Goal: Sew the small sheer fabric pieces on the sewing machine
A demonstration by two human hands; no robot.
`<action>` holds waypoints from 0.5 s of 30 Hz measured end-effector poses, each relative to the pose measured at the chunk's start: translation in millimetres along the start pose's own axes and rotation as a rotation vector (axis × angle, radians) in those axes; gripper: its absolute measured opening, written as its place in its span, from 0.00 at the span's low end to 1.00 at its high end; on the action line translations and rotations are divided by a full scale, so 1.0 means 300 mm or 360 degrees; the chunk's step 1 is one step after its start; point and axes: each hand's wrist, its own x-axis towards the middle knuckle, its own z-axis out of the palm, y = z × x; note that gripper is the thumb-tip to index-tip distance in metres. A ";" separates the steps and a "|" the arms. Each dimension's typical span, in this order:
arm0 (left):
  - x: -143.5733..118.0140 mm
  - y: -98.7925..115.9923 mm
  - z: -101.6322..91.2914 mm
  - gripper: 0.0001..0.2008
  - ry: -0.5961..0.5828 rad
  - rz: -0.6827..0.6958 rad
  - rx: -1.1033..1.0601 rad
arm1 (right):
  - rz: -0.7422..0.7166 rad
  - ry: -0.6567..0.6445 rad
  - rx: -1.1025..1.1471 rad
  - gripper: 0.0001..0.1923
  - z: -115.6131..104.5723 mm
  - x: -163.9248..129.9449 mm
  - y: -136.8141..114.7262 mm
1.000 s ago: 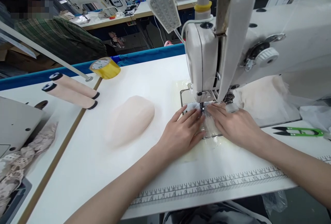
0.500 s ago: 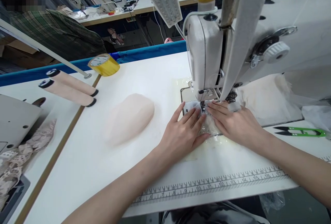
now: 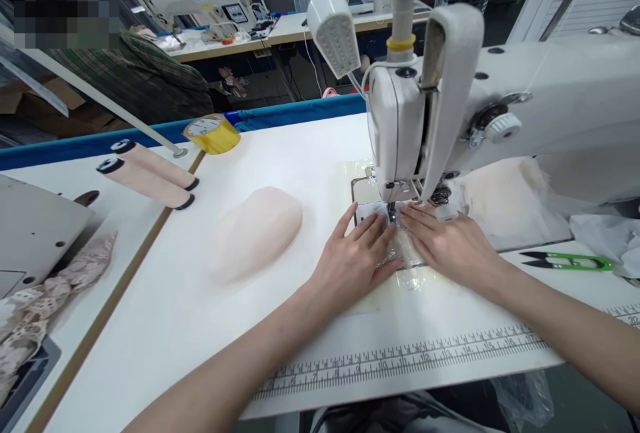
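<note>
My left hand lies with its fingers spread on the metal plate, just left of the presser foot of a white sewing machine. On the foot's other side, my right hand rests with its fingers stretched out flat toward the needle. Between the two hands, under or close to the foot, is a thin clear sheet, shiny like plastic. Whatever my fingertips press down beneath them is hard to see. A smooth pale pink cup-shaped piece sits on the white table to the left.
Green thread snips and pale folded fabric lie at right. Leftward are two pink thread spools, yellow tape and lace. A ruler strip runs along the front edge. A person in a plaid shirt is beyond.
The camera view has tilted and pulled back, showing more of the machine and the room behind. Both hands stay at the presser foot, with almost no shift.
</note>
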 end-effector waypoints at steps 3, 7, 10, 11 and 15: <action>-0.002 -0.006 -0.003 0.23 0.0051 -0.0007 -0.0016 | -0.0018 0.0048 -0.0002 0.19 -0.004 -0.005 -0.001; -0.013 -0.020 -0.036 0.22 0.0142 0.0212 -0.0107 | -0.0097 0.0192 0.0121 0.15 -0.025 -0.006 0.003; -0.022 -0.025 -0.055 0.17 0.0117 0.0523 -0.0175 | -0.0243 0.0195 0.0317 0.13 -0.043 -0.004 0.012; -0.024 -0.025 -0.056 0.13 0.0112 0.0580 -0.0165 | -0.0293 0.0173 0.0377 0.13 -0.049 -0.004 0.016; -0.026 -0.019 -0.047 0.04 0.0201 0.0633 -0.0102 | -0.0374 -0.0004 0.0611 0.11 -0.067 -0.006 0.027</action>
